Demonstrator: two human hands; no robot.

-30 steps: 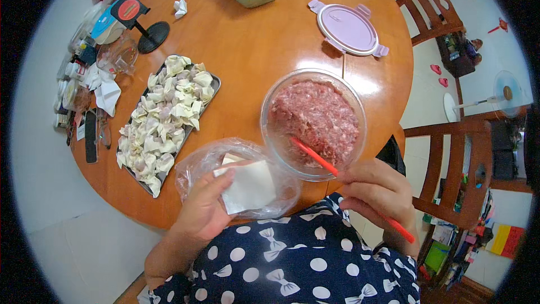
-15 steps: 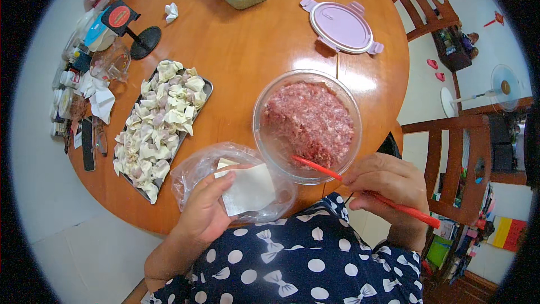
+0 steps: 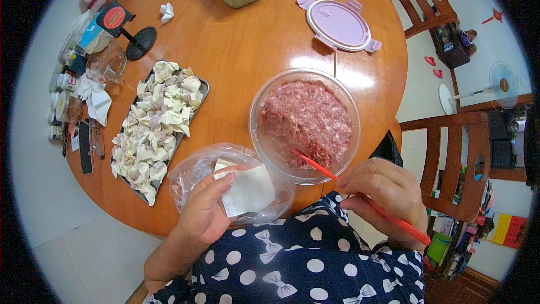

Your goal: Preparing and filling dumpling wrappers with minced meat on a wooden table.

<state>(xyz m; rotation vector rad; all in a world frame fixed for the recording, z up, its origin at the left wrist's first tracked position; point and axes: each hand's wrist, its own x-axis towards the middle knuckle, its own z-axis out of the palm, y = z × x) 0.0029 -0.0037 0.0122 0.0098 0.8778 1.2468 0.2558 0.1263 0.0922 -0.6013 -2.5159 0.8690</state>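
A square white wrapper (image 3: 247,190) is pinched in the half-closed left hand (image 3: 205,214) over the table's near edge, while red chopsticks (image 3: 360,196), gripped in the closed right hand (image 3: 385,197), are dipped into the glass bowl of minced meat (image 3: 306,124); filling probably comes next, calling for a small scoop.

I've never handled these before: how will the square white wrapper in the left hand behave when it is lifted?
The wrapper looks thin and flat, so it is probably light and floppy, sagging off the left hand where unsupported. Its corner near the fingertips already curls a little, hinting it bends easily. Being so thin, it may tear if pulled hard.
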